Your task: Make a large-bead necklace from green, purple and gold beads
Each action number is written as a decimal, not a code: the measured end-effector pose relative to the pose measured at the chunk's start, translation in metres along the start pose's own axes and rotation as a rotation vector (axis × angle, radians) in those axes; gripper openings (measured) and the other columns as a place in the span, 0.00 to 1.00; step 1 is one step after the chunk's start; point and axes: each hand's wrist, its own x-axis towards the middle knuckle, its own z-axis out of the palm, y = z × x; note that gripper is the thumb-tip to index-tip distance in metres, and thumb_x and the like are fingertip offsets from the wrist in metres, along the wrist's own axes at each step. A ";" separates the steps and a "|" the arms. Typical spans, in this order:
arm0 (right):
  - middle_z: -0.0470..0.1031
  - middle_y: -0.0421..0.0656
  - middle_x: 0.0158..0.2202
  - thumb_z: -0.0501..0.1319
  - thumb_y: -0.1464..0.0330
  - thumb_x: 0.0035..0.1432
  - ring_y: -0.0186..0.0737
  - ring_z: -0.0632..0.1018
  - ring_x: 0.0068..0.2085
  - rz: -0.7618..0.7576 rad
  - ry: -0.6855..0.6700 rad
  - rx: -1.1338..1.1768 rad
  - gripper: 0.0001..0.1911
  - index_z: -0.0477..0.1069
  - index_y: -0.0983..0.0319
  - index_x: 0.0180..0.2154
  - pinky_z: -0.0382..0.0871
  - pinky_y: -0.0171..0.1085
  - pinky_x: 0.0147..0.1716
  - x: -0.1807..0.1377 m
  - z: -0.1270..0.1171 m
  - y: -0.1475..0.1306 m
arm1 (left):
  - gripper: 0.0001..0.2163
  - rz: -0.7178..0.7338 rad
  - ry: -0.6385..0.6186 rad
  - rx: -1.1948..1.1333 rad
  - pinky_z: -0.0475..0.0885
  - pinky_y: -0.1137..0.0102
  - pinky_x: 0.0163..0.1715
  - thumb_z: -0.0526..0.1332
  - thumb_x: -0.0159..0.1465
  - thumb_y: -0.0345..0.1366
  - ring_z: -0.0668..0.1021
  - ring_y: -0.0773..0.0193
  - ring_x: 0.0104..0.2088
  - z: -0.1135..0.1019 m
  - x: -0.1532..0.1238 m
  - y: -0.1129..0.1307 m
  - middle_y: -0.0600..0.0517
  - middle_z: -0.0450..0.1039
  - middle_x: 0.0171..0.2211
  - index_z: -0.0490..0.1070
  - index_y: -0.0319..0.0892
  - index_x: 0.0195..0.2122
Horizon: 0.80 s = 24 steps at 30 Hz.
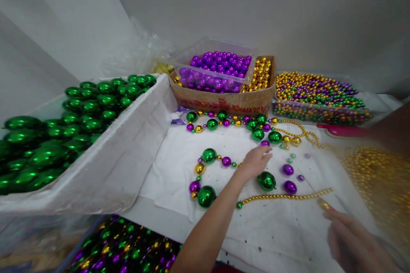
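My left hand (256, 160) reaches across the white cloth (179, 158), fingers stretched out flat beside a small purple bead (265, 143). It lies between a curved string of big green, purple and gold beads (206, 196) and a loose green bead (266, 180). Nothing shows in its grasp. My right hand (349, 239) is low at the right and smeared by motion. A gold bead (324, 205) sits at its fingertips, close to the end of a thin gold bead strand (285, 197).
A white box of large green beads (80, 111) stands at the left. At the back are a cardboard box (224, 102) with purple and gold beads and a tray of mixed small beads (317, 94). Gold strands (374, 179) pile at the right; another bin (121, 247) sits below.
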 end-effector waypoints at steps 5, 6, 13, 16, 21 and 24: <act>0.61 0.39 0.14 0.60 0.52 0.52 0.37 0.64 0.17 -0.081 0.094 -0.053 0.19 0.75 0.60 0.34 0.57 0.34 0.14 -0.001 0.006 -0.016 | 0.14 -0.126 0.291 -0.194 0.72 0.66 0.37 0.51 0.62 0.36 0.76 0.63 0.34 -0.072 -0.018 -0.021 0.46 0.74 0.42 0.70 0.40 0.44; 0.61 0.39 0.14 0.60 0.52 0.51 0.37 0.64 0.16 -0.108 0.106 -0.077 0.19 0.75 0.61 0.34 0.57 0.34 0.14 -0.001 0.008 -0.020 | 0.14 -0.141 0.335 -0.215 0.71 0.67 0.36 0.51 0.62 0.36 0.76 0.64 0.34 -0.084 -0.024 -0.023 0.46 0.74 0.42 0.70 0.40 0.45; 0.62 0.40 0.15 0.60 0.52 0.51 0.37 0.64 0.18 -0.195 0.164 -0.145 0.18 0.74 0.61 0.32 0.55 0.35 0.15 0.001 0.013 -0.038 | 0.15 -0.217 0.590 -0.495 0.70 0.70 0.34 0.62 0.55 0.43 0.75 0.66 0.32 -0.120 -0.057 -0.016 0.48 0.74 0.38 0.73 0.40 0.40; 0.60 0.39 0.15 0.60 0.52 0.51 0.35 0.61 0.16 -0.179 0.185 -0.127 0.18 0.73 0.61 0.30 0.51 0.34 0.14 0.003 0.011 -0.040 | 0.16 -0.245 0.568 -0.505 0.70 0.70 0.34 0.63 0.55 0.44 0.75 0.65 0.33 -0.114 -0.067 -0.009 0.48 0.75 0.38 0.73 0.39 0.40; 0.61 0.37 0.14 0.61 0.52 0.50 0.33 0.60 0.16 -0.114 0.173 -0.060 0.19 0.71 0.61 0.33 0.47 0.32 0.15 0.012 0.012 -0.029 | 0.16 -0.258 0.425 -0.492 0.70 0.69 0.36 0.62 0.56 0.45 0.76 0.64 0.33 -0.088 -0.074 0.003 0.48 0.76 0.39 0.72 0.39 0.41; 0.63 0.36 0.14 0.60 0.52 0.51 0.33 0.60 0.16 -0.093 0.193 -0.127 0.20 0.71 0.62 0.35 0.47 0.31 0.16 0.020 0.009 -0.022 | 0.16 -0.236 0.322 -0.454 0.71 0.68 0.37 0.61 0.57 0.45 0.76 0.63 0.34 -0.075 -0.073 0.007 0.48 0.76 0.40 0.73 0.40 0.41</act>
